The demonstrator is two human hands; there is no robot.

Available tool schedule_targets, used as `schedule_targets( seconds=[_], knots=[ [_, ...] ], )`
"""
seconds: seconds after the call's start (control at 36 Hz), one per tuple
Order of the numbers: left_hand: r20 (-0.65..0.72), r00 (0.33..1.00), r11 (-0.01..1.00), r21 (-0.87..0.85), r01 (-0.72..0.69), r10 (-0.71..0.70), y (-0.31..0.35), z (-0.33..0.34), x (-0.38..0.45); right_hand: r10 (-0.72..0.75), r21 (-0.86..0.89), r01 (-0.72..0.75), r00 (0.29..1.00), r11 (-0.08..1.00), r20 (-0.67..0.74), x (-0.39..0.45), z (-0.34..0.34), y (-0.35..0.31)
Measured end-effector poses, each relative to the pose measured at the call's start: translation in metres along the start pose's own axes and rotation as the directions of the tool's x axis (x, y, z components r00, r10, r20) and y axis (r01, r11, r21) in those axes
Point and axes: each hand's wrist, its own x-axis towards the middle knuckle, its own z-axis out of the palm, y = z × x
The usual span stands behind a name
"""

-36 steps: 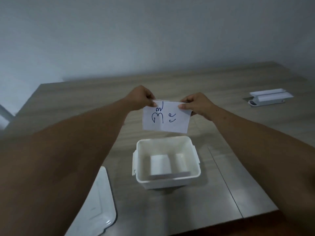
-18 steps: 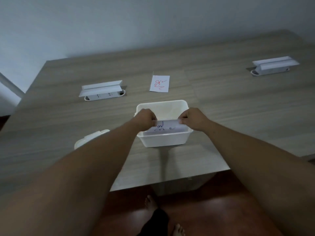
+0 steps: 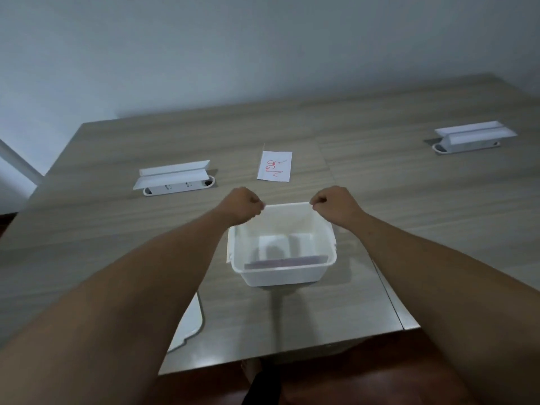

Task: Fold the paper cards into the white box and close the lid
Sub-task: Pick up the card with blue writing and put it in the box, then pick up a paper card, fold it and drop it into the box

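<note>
The open white box (image 3: pixel 282 276) stands on the wooden table near its front edge. Folded white papers (image 3: pixel 274 246) lie on its bottom, and one lies flat along the near wall. My left hand (image 3: pixel 244 204) hovers by the box's far left corner, and my right hand (image 3: pixel 333 203) by the far right corner. Both have curled fingers and I see nothing in them. A paper card with red writing (image 3: pixel 275 170) lies flat on the table beyond the box. The white lid (image 3: pixel 190 323) lies left of the box, mostly hidden under my left forearm.
Two white power strips with raised covers sit in the table, one at the back left (image 3: pixel 175 178) and one at the far right (image 3: pixel 473 137). The table's front edge (image 3: pixel 292 353) runs just below the box, with dark floor under it.
Both hands lowered the folded card with blue writing into the box and let it go. They have risen to the box's far corners, holding nothing.
</note>
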Motion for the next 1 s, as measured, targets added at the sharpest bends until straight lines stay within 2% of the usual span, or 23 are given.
schedule_targets(
  seconds=[0.22,0.47,0.61,0.75,0.83,0.94,1.0],
  knots=[
    [-0.165,0.986,0.996,0.073,0.048,-0.035,0.008,-0.054,0.094,0.055,0.044,-0.051,0.996,0.998,-0.075,0.087,-0.012,-0.018],
    [-0.093,0.991,0.98,0.163,0.115,-0.101,-0.013,-0.048,0.223,0.183,0.041,-0.18,0.975,0.983,-0.124,0.193,0.023,-0.012],
    [-0.004,0.978,0.967,0.147,0.209,-0.21,-0.035,-0.012,0.275,0.384,0.15,-0.379,0.923,0.913,-0.009,0.249,0.057,0.016],
    [0.003,0.935,0.932,-0.081,0.354,-0.355,-0.049,0.022,0.311,0.477,0.204,-0.484,0.875,0.851,0.082,0.293,0.092,0.041],
    [-0.029,0.908,0.904,-0.106,0.414,-0.418,-0.055,0.042,0.325,0.509,0.223,-0.519,0.854,0.825,0.106,0.306,0.111,0.05],
    [-0.144,0.912,0.923,-0.081,0.375,-0.383,-0.063,0.053,0.344,0.537,0.23,-0.559,0.829,0.797,0.155,0.331,0.121,0.056],
    [-0.178,0.908,0.925,-0.093,0.368,-0.379,-0.064,0.054,0.346,0.523,0.308,-0.539,0.841,0.784,0.139,0.341,0.123,0.051]
  ],
)
